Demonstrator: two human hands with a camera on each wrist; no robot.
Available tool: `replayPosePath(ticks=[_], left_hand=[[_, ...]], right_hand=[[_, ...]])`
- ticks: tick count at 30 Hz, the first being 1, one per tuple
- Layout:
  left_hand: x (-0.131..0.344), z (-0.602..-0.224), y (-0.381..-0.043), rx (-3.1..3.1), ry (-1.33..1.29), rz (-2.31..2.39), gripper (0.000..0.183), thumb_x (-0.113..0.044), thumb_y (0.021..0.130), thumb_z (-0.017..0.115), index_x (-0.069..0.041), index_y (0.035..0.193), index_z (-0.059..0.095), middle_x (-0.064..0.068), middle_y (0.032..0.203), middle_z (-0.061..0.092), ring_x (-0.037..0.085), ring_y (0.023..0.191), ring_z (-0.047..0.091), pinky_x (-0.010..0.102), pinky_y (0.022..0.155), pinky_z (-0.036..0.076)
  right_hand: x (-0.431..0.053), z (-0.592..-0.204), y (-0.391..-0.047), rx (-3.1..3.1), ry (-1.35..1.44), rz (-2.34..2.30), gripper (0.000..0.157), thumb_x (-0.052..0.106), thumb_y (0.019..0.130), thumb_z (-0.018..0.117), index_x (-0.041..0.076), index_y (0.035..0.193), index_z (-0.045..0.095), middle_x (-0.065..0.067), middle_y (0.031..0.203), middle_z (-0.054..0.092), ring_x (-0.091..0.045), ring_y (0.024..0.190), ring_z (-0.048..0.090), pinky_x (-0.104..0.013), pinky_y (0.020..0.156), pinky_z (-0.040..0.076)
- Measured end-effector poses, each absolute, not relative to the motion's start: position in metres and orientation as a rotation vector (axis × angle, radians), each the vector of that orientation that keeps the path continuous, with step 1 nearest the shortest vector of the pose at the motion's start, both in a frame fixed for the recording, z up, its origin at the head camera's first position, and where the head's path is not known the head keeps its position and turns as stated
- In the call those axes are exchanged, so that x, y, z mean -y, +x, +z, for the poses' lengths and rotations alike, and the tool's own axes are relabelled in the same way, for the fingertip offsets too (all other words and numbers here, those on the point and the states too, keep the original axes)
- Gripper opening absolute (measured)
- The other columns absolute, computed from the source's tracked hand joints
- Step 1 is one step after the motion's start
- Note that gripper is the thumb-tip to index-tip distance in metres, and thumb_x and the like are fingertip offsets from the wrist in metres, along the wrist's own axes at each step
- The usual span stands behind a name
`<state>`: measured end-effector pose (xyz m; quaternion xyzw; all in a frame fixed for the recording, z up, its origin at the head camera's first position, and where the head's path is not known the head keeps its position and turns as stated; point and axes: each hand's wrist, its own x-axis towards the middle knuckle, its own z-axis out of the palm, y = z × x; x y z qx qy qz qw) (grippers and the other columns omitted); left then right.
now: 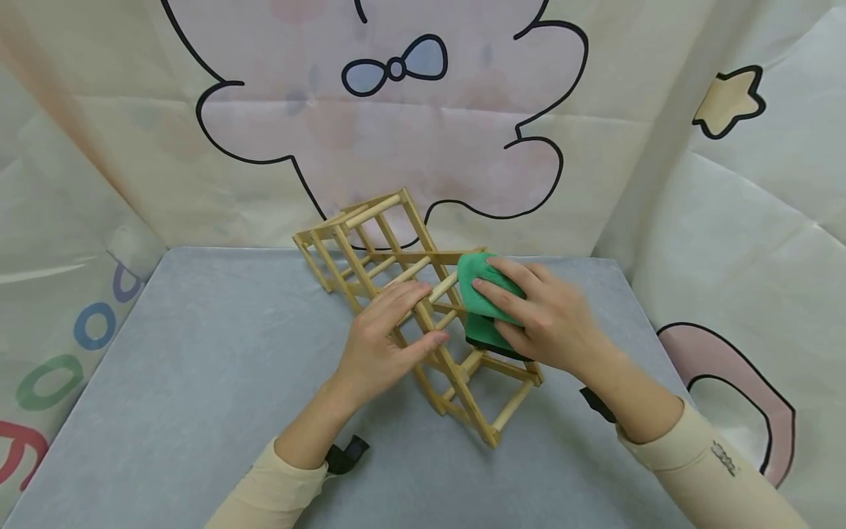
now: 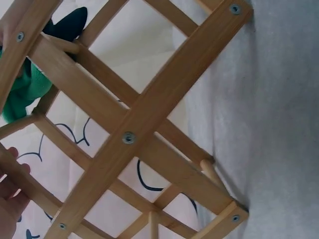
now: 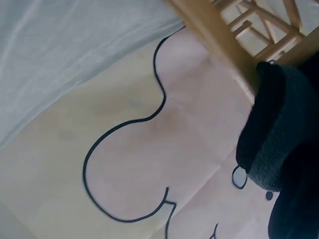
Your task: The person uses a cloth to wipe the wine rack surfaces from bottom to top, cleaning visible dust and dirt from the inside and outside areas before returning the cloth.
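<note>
One wooden rack (image 1: 432, 257) stands aslant on the grey table (image 1: 218, 382), near the patterned backdrop (image 1: 463, 147); the left hand (image 1: 383, 342) grips its frame between fingers and thumb, while the right hand (image 1: 551, 316), fingers curled over a green cloth (image 1: 481, 303), holds it against the rack

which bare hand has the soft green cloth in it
The right hand: it holds the soft green cloth against the light-brown wooden rack, while the left hand holds only the rack itself.

Blue O (image 1: 80, 326), green O (image 1: 26, 395) on left-side backdrop (image 1: 59, 198); dark mark (image 1: 723, 458) on right sleeve (image 1: 700, 488) unreadable.
</note>
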<state>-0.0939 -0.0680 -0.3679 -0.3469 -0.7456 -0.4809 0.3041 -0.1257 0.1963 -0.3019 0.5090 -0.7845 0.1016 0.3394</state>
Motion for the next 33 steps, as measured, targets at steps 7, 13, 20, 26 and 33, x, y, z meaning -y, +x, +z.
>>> replayPosePath(ticks=[7,13,20,26,33], left_hand=[[0.067,-0.359,-0.091,2.053,-0.9,-1.14,0.058,-0.019,0.085,0.09,-0.002,0.135,0.065,0.014,0.125,0.071,0.031,0.123,0.065,0.048,0.111,0.048],[0.058,-0.359,-0.094,2.057,-0.883,-1.203,0.051,-0.017,0.088,0.086,-0.001,0.132,0.065,0.011,0.11,0.066,0.028,0.107,0.061,0.043,0.095,0.051],[0.046,-0.361,-0.1,1.935,-0.867,-1.315,0.039,-0.003,0.084,0.081,0.0,0.121,0.069,0.008,0.1,0.067,0.025,0.091,0.059,0.043,0.084,0.046],[0.037,-0.361,-0.101,1.843,-0.828,-1.393,0.027,0.008,0.083,0.069,-0.002,0.107,0.072,0.008,0.091,0.067,0.024,0.084,0.059,0.044,0.089,0.044],[0.032,-0.363,-0.096,1.807,-0.732,-1.442,0.021,0.011,0.085,0.062,-0.003,0.097,0.072,0.006,0.086,0.066,0.024,0.084,0.058,0.043,0.094,0.041]], right_hand=[[-0.213,-0.3,-0.127,2.073,1.274,0.23,0.036,0.023,0.104,0.05,0.005,0.126,0.074,-0.025,0.129,0.065,-0.044,0.089,0.066,-0.053,0.064,0.06],[-0.226,-0.3,-0.125,2.077,1.206,0.247,0.035,0.021,0.101,0.052,0.006,0.123,0.075,-0.022,0.126,0.066,-0.041,0.085,0.065,-0.052,0.064,0.059],[-0.244,-0.304,-0.128,2.097,1.135,0.26,0.035,0.021,0.099,0.053,0.007,0.122,0.076,-0.022,0.128,0.066,-0.043,0.084,0.064,-0.058,0.061,0.057],[-0.265,-0.308,-0.132,2.149,1.057,0.234,0.039,0.024,0.098,0.051,0.008,0.123,0.076,-0.021,0.13,0.066,-0.045,0.088,0.065,-0.061,0.055,0.056],[-0.288,-0.316,-0.136,2.241,0.992,0.276,0.042,0.023,0.092,0.053,0.009,0.126,0.075,-0.021,0.133,0.065,-0.046,0.097,0.064,-0.062,0.054,0.054]])
